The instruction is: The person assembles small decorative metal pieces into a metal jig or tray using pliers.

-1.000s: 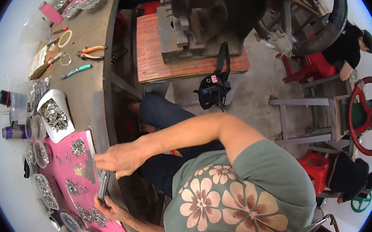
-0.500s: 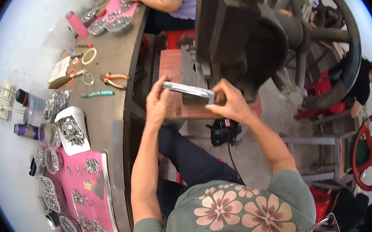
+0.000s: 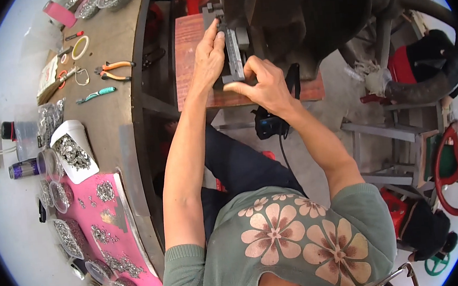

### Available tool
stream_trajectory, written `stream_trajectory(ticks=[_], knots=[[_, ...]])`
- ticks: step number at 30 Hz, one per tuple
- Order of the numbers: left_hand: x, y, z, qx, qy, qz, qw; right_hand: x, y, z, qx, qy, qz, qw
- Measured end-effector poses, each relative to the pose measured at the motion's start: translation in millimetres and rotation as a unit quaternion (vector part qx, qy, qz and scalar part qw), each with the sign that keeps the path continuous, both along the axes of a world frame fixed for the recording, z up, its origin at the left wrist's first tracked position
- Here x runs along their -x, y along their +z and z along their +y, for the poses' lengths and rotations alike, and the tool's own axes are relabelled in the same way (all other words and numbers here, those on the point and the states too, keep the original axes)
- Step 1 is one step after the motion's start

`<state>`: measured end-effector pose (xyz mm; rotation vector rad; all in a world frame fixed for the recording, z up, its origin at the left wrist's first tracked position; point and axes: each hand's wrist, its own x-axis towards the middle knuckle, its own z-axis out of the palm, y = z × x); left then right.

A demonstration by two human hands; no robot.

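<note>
A long, narrow metal bar (image 3: 235, 58) with a light, shiny top lies lengthwise under the dark hand press (image 3: 289, 18), over its bed on a reddish wooden board (image 3: 190, 37). My left hand (image 3: 211, 60) is closed against the bar's left side, thumb and forefinger near the far end. At the near end my right hand (image 3: 266, 82) grips the bar, its thumb stretched across the end and its other fingers curled on the right side. The undersides of both grips are hidden.
Left of me, a workbench (image 3: 111, 107) carries orange-handled pliers (image 3: 113, 70), a teal-handled tool (image 3: 96, 95) and a white container (image 3: 74, 154) of small metal parts. More parts lie on a pink mat (image 3: 92, 204). A grey metal stand (image 3: 386, 134) and red handwheel (image 3: 457, 166) are at right.
Both hands have moved forward with the metal bar, from in front of the press to beneath it. The bar has turned from roughly crosswise to lengthwise. The view has shifted too.
</note>
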<state>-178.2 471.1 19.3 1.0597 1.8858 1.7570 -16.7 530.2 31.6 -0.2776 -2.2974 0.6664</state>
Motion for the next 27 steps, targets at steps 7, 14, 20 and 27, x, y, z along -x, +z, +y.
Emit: stream_trajectory(ticks=[7,14,20,27], knots=[[-4.8,-8.2,-48.9,-0.037,-0.086,-0.067,0.993,-63.8,65.9,-8.1,-0.071,-0.037,0.045,0.996],[-31.5,-8.2,-48.8,-0.024,-0.094,0.078,0.992,-244.5,145.1,87.4,-0.133,-0.271,0.456,0.838],[-31.4,-20.3,-54.9,-0.037,-0.072,0.126,0.989,-183.6,49.9,107.0,0.056,-0.346,0.363,0.863],[-30.9,-16.4,-67.9,0.018,-0.080,0.162,0.983,-209.1,136.2,94.2,0.059,-0.346,0.216,0.911]])
